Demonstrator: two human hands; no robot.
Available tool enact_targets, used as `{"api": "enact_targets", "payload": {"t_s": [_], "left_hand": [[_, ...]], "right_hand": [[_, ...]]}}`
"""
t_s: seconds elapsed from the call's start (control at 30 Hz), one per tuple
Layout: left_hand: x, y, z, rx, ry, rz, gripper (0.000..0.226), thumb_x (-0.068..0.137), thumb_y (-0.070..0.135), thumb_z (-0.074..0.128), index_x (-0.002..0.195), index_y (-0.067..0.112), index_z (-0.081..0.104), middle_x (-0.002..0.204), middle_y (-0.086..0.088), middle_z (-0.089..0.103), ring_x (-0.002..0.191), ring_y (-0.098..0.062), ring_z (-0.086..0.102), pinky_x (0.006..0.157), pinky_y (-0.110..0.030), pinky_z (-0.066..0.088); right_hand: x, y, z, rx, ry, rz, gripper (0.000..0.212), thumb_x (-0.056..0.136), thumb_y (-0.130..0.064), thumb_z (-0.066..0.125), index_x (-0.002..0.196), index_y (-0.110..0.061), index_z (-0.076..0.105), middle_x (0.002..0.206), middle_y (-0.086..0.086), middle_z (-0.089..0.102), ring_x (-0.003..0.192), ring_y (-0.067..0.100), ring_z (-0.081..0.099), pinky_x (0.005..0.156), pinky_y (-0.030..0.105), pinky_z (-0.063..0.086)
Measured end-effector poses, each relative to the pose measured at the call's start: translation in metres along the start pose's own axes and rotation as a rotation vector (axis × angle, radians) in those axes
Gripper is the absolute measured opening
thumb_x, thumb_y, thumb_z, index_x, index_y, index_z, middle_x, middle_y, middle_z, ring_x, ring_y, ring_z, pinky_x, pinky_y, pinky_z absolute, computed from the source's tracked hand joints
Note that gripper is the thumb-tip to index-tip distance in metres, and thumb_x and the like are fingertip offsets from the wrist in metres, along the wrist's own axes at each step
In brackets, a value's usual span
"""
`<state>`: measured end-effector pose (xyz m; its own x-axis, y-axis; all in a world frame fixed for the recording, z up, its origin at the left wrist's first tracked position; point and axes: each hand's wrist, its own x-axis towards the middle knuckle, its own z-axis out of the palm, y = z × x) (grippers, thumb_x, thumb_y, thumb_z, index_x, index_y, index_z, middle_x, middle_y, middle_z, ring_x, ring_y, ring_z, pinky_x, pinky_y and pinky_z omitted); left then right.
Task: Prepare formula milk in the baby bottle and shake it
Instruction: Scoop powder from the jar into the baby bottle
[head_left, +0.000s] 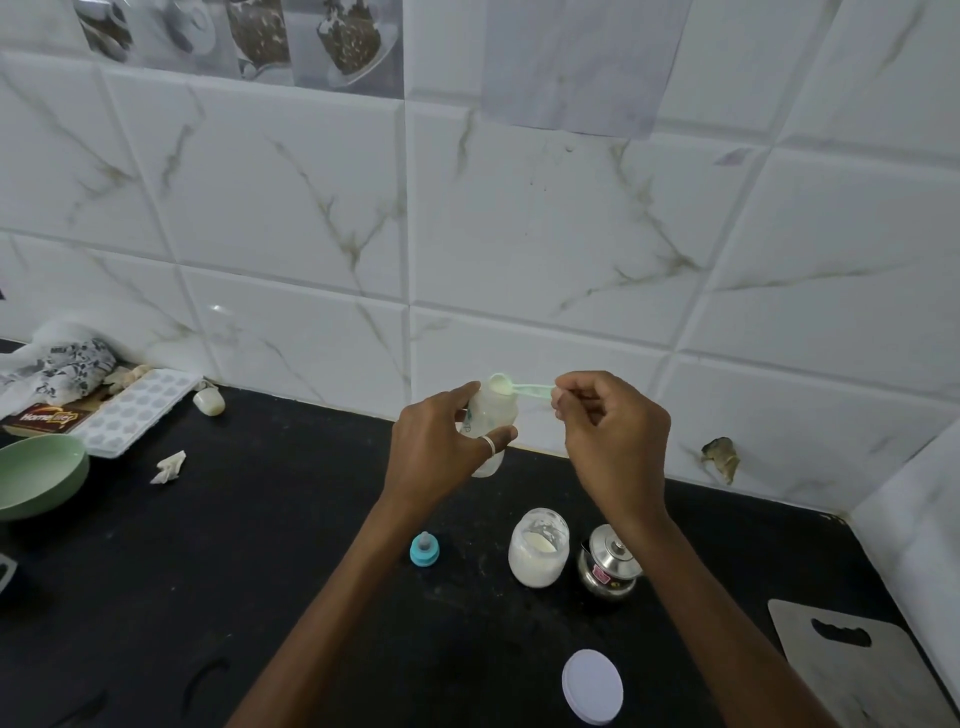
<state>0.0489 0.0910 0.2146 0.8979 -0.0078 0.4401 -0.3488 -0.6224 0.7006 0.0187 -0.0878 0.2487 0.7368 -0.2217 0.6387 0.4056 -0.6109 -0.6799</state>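
One powder-filled scoop (502, 385) over bottle (491, 415)

Jar (538, 548), pot (609, 570) beneath hands (613, 431)

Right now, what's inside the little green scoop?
The scoop, held over the open bottle by the right hand, is heaped with pale powder. How much is inside the bottle is hidden by the left hand.

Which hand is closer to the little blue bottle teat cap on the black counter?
Left. The left hand holds the clear baby bottle straight above the blue teat cap. The right hand pinches the pale green scoop, higher and further right.
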Motion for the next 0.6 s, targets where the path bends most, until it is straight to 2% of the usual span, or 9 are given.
{"api": "enact_targets", "payload": {"t_s": [0.1,0.27,0.37,0.6], "left_hand": [[-0.001,-0.001,0.002,-0.013,-0.007,0.002,0.062,0.075,0.052,0.082,0.126,0.02,0.068,0.11,0.002,0.075,0.094,-0.013,0.067,0.082,-0.034,0.058],[-0.003,-0.003,0.005,-0.018,-0.019,-0.004,0.063,0.075,0.05,0.083,0.127,0.019,0.067,0.111,0.002,0.074,0.094,-0.014,0.067,0.083,-0.035,0.058],[-0.004,-0.004,0.009,-0.026,-0.034,-0.019,0.063,0.075,0.049,0.083,0.127,0.018,0.067,0.111,0.002,0.074,0.094,-0.015,0.066,0.084,-0.037,0.059],[-0.005,-0.013,0.016,-0.019,-0.052,-0.041,0.07,0.075,0.05,0.082,0.133,0.016,0.062,0.117,0.0,0.072,0.099,-0.016,0.067,0.086,-0.031,0.058]], "right_hand": [[0.003,0.003,-0.001,0.224,-0.01,0.337,0.015,0.09,-0.005,0.072,0.092,-0.019,0.076,0.077,-0.005,0.077,0.074,0.01,0.076,0.074,0.027,0.063],[0.006,0.009,-0.006,0.54,-0.022,0.713,0.008,0.087,-0.002,0.076,0.092,-0.008,0.076,0.082,0.009,0.079,0.078,0.025,0.079,0.075,0.032,0.064],[0.006,0.011,-0.006,0.603,-0.005,0.804,0.007,0.086,0.0,0.075,0.092,-0.003,0.076,0.083,0.013,0.079,0.079,0.029,0.079,0.073,0.031,0.062],[0.007,0.014,-0.009,0.696,0.049,0.896,0.008,0.085,0.004,0.074,0.093,0.001,0.075,0.083,0.016,0.078,0.077,0.028,0.078,0.069,0.029,0.062]]}}
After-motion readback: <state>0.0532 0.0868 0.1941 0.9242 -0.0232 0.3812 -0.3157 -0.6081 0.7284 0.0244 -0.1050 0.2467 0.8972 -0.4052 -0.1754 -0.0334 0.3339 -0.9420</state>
